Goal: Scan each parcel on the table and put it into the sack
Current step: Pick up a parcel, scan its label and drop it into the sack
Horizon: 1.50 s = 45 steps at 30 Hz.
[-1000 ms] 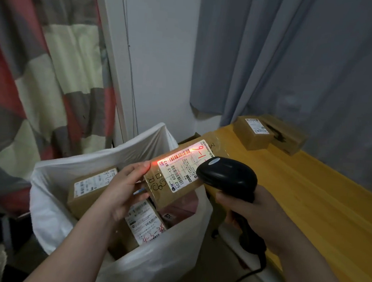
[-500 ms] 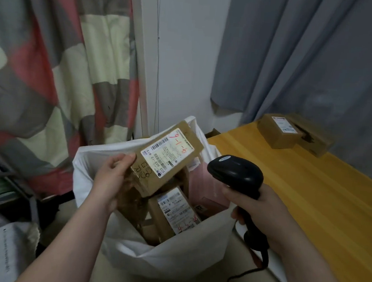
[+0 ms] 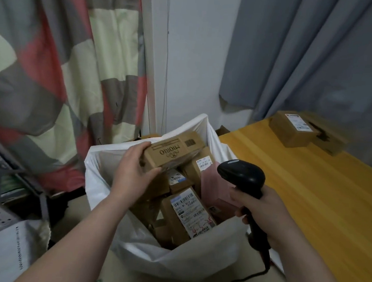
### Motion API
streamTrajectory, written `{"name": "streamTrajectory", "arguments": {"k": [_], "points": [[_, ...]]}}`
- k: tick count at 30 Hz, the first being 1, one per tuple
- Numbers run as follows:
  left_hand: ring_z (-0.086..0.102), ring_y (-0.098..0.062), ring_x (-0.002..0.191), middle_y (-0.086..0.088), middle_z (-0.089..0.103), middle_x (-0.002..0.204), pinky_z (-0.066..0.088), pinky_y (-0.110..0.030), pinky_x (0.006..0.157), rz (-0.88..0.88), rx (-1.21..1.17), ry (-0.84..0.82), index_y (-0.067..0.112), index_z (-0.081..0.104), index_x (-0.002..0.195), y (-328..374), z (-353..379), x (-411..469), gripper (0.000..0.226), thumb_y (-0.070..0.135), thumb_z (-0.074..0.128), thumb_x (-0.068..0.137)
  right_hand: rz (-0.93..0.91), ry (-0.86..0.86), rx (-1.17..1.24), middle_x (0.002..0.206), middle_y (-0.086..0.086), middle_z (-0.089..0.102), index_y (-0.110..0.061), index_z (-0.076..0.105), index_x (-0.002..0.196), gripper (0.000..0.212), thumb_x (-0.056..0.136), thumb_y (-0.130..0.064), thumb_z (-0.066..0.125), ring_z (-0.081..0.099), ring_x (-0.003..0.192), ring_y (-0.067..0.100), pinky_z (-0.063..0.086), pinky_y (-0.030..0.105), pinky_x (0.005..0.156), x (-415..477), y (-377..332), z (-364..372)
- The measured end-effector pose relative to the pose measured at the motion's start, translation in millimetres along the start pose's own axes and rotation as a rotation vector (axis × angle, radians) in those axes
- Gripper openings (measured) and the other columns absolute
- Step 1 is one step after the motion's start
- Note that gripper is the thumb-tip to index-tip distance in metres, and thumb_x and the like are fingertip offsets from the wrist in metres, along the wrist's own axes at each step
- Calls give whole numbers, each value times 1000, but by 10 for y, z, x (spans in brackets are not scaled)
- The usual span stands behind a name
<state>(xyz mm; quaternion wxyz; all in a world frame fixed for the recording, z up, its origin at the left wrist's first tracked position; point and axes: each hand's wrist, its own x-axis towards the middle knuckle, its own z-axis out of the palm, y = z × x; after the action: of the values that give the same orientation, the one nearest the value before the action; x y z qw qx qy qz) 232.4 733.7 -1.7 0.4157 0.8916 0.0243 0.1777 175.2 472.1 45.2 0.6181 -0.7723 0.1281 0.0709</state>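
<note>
My left hand (image 3: pixel 133 172) grips a small brown cardboard parcel (image 3: pixel 175 151) by its near end, holding it over the open mouth of the white sack (image 3: pixel 193 259). The parcel's printed side faces up and its label is turned away. Inside the sack lie several labelled parcels (image 3: pixel 188 210) and a pink one (image 3: pixel 212 187). My right hand (image 3: pixel 262 209) holds a black barcode scanner (image 3: pixel 242 176) by its handle, just right of the sack, its cable trailing down. Two brown parcels (image 3: pixel 292 131) rest at the far end of the yellow wooden table (image 3: pixel 310 195).
A patchwork curtain (image 3: pixel 52 74) hangs to the left and a grey curtain (image 3: pixel 309 57) behind the table. A metal rack (image 3: pixel 21 179) and a white box (image 3: pixel 1 246) stand at the lower left. The sack stands on the floor against the table's left edge.
The scanner's red light is off. My left hand has carried the parcel left and down over the sack and turned it so the label faces away. The scanner hand has stayed near the sack.
</note>
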Motion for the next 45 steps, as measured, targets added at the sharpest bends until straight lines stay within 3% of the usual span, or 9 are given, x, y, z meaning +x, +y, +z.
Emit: {"name": "streamTrajectory", "arguments": {"k": [5,11,16,21,28,34,38,42,45], "points": [[52,-22,108,3,60,119,44,-39,92,213,289,36,23,60,119,222,290,124,54,30,81,71,19,21,7,73,3,64,-17,67,94,13,83,-18,73,60,59,18,45,35,59,13,-7,-74],[47,-19,76,1,56,84,42,-30,64,458,564,-37,18,65,84,412,691,278,31,36,81,65,22,63,18,83,9,65,-17,67,97,13,85,-16,71,60,62,19,44,33,56,65,-8,-143],[44,-19,109,1,50,121,44,-32,83,278,574,-430,25,50,126,354,938,337,53,45,69,81,32,58,12,80,5,68,-17,68,96,14,83,-18,72,61,63,19,45,32,57,121,3,-145],[36,-26,128,2,39,143,42,-40,96,251,624,-695,33,34,145,151,1055,330,66,47,61,87,42,86,10,92,16,69,-18,69,95,13,82,-20,73,60,69,25,47,34,59,176,45,-202],[44,-31,120,-8,39,136,48,-42,90,133,724,-727,29,38,138,285,1278,319,58,52,56,88,49,79,26,98,22,67,-14,68,97,16,83,-20,73,59,67,23,46,33,58,248,52,-257],[54,-27,111,-10,29,140,50,-39,90,28,754,-951,26,47,136,359,1424,366,60,41,65,81,65,72,30,80,4,67,-14,68,96,16,83,-22,73,62,63,16,46,32,59,359,68,-472],[54,-21,108,-1,53,125,48,-34,85,64,777,-905,21,57,121,524,1424,541,47,45,61,80,74,90,45,78,8,66,-14,67,95,13,84,-19,72,61,56,12,46,29,54,431,78,-696],[56,-23,115,-4,58,128,47,-35,92,21,676,-702,19,53,131,982,1536,731,40,29,55,92,90,98,63,74,11,63,-6,65,97,18,85,-17,72,57,56,18,45,29,53,508,95,-994],[55,-22,118,-4,54,135,47,-34,90,75,597,-645,22,47,139,1422,1749,763,46,32,53,94,84,97,36,82,11,64,-10,66,98,17,86,-21,71,59,63,20,47,32,59,583,122,-1342]]}}
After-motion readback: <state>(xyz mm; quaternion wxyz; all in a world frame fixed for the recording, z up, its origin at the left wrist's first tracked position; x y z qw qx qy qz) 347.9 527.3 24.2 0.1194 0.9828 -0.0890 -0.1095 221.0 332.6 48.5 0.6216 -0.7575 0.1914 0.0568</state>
